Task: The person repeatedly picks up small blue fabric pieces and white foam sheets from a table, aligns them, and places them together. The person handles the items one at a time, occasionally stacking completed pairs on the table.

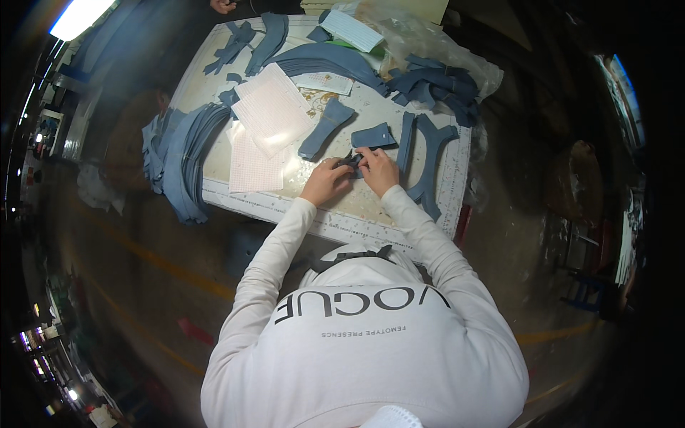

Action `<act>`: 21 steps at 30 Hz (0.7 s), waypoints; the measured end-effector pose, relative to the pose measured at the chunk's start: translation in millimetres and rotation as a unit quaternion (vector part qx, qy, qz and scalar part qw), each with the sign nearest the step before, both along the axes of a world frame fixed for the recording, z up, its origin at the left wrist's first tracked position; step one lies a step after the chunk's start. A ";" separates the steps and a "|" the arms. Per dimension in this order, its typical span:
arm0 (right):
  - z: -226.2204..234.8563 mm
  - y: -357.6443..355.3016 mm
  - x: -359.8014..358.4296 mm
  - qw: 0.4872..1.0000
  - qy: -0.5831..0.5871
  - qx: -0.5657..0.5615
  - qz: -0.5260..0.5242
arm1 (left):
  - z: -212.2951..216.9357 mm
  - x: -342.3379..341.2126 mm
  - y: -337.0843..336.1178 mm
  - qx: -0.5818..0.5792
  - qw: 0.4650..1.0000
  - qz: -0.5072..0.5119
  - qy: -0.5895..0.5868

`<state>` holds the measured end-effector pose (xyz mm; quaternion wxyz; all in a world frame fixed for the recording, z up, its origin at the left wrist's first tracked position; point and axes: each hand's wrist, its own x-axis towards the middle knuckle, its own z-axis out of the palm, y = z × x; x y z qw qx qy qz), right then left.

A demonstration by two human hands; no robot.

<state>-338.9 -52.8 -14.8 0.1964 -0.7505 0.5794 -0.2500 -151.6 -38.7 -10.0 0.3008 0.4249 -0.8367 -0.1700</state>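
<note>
My left hand and my right hand meet over the front middle of the work table. Together they pinch a small dark blue-grey fabric piece between their fingers. Just beyond the hands lie a short squarish blue-grey piece and a long tapered blue-grey piece. To the right of my right hand rest curved blue-grey strips. My sleeves are white.
Gridded translucent sheets cover the table's left half. A thick stack of blue-grey cut pieces hangs over the left edge. More cut pieces and a clear plastic bag sit at the far right. Another person's hand shows at the far edge.
</note>
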 end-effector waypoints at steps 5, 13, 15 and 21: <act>-0.6 -2.8 -4.2 0.999 0.011 -0.028 0.016 | -3.8 1.4 -0.5 0.028 0.999 0.012 0.015; 21.7 3.7 -9.0 0.993 -0.034 -0.069 0.094 | 7.3 -2.8 4.7 0.122 0.974 0.056 0.185; 27.6 -1.7 -10.6 0.988 -0.056 -0.099 0.104 | 15.5 2.9 -4.9 -0.009 0.999 0.022 0.044; 39.3 -42.2 -27.9 0.978 -0.199 -0.023 -0.051 | 28.5 -18.2 -45.9 0.128 0.967 0.106 0.193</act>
